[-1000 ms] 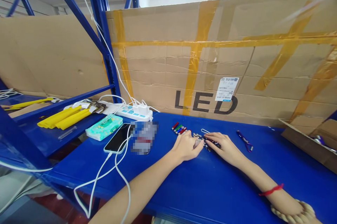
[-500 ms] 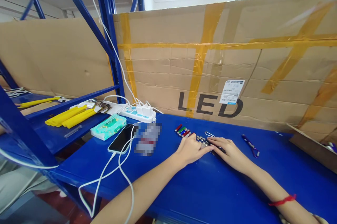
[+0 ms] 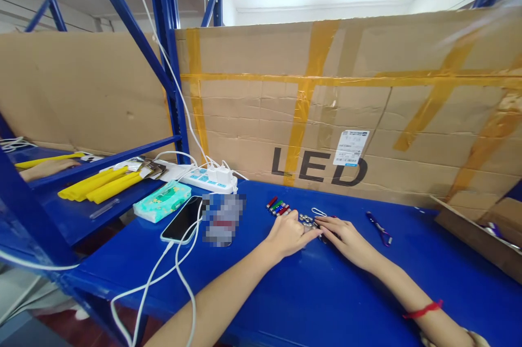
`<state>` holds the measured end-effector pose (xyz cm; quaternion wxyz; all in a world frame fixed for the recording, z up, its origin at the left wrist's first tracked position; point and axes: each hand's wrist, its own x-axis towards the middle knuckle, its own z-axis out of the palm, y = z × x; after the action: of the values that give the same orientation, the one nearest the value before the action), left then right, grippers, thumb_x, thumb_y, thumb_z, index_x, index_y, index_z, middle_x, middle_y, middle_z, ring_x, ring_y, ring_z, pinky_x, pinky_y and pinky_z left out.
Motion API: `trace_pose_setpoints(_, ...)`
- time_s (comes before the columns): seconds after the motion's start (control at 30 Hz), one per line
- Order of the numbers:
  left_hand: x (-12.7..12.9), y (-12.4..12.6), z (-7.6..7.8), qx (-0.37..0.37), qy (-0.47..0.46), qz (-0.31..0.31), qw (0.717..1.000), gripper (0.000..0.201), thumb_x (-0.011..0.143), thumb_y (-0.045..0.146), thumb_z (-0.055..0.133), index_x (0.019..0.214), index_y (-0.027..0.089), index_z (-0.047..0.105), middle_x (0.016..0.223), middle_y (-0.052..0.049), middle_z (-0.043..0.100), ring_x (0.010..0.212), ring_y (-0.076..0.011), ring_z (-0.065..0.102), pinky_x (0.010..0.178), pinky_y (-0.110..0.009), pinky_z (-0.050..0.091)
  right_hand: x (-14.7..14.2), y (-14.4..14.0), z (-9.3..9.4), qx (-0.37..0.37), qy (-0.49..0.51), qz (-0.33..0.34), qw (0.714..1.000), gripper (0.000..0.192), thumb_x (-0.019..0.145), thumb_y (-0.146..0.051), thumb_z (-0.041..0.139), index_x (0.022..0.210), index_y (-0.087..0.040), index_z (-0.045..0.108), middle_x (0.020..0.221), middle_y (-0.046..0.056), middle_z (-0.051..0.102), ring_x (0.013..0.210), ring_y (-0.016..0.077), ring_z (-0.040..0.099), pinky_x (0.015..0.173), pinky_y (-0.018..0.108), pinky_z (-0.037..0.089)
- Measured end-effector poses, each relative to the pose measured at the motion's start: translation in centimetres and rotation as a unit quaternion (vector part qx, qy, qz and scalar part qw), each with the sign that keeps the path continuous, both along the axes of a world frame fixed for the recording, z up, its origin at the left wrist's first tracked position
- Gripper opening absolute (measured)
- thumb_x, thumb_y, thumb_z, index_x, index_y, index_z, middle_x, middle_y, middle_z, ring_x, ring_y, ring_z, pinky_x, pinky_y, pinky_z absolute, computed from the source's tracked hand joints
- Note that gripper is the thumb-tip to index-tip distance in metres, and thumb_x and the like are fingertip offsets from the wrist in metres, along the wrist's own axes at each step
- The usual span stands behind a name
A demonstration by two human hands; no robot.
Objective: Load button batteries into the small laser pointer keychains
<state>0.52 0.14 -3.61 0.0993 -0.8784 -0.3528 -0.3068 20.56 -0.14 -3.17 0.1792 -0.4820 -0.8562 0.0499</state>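
Bare blue tabletop (image 3: 310, 292) at near edge, open room there. Left hand (image 3: 290, 234) and right hand (image 3: 345, 237) lie palm-down mid-tabletop, fingers loosely curled over one cluster of small silver pieces (image 3: 306, 220), touching them. One row of coloured tubes (image 3: 277, 206) just behind; one phone (image 3: 181, 219) toward left edge.

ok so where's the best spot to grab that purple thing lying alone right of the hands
Grip the purple thing across its slim middle, coming straight down from above: it lies flat on the blue table with open space on both long sides, apart from the right hand.
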Motion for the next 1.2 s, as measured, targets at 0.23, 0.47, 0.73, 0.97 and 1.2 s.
trace_pose_setpoints(0.23,0.22,0.06,0.03,0.013,-0.016,-0.048,0.999,0.058,0.091,0.052,0.041,0.049,0.016,0.057,0.044,-0.003,0.049,0.059,-0.0149,0.044,0.048,-0.025,0.028,-0.16,-0.22,0.22,0.001,0.002,-0.008,1.0,0.046,0.093,-0.043,0.03,0.12,-0.019,0.058,0.126,0.011,0.055,0.119,0.0267,0.047,0.097,0.048,0.036)
trace_pose_setpoints(0.47,0.28,0.01,0.31,0.018,-0.016,-0.039,0.999,0.049,0.091,0.047,0.047,0.055,0.014,0.058,0.054,-0.003,0.056,0.063,-0.0146,0.045,0.053,-0.025,0.032,0.02,0.02,-0.14,0.008,0.011,-0.005,1.0,0.046,0.093,-0.04,0.028,0.121,-0.017,0.056,0.125,0.011,0.056,0.118,0.0249,0.048,0.098,0.046,0.035)
trace_pose_setpoints(0.73,0.44,-0.06,0.44,0.008,-0.008,-0.034,0.999,0.049,0.09,0.048,0.049,0.054,0.016,0.059,0.05,-0.001,0.054,0.06,-0.0141,0.044,0.052,-0.025,0.033,-0.01,-0.04,-0.2,0.029,0.015,-0.023,0.999,0.042,0.09,-0.038,0.03,0.118,-0.023,0.057,0.121,0.01,0.058,0.113,0.0267,0.051,0.091,0.047,0.04)
trace_pose_setpoints(0.97,0.39,-0.15,0.01,0.022,-0.006,-0.051,0.998,0.051,0.091,0.045,0.047,0.051,0.016,0.059,0.047,-0.001,0.055,0.06,-0.0143,0.048,0.046,-0.025,0.029,-0.14,0.16,-0.17,0.046,0.015,-0.038,0.998,0.039,0.088,-0.039,0.033,0.111,-0.023,0.061,0.109,0.009,0.064,0.101,0.0266,0.057,0.084,0.045,0.043)
trace_pose_setpoints(1.2,0.77,0.08,-0.28,0.058,0.001,-0.07,0.996,0.05,0.088,0.043,0.05,0.046,0.017,0.057,0.042,0.0,0.053,0.053,-0.013,0.046,0.044,-0.024,0.03,-0.1,0.35,-0.01,0.075,0.009,-0.039,0.996,0.034,0.086,-0.039,0.037,0.1,-0.025,0.065,0.1,0.007,0.067,0.092,0.0246,0.06,0.078,0.043,0.045)
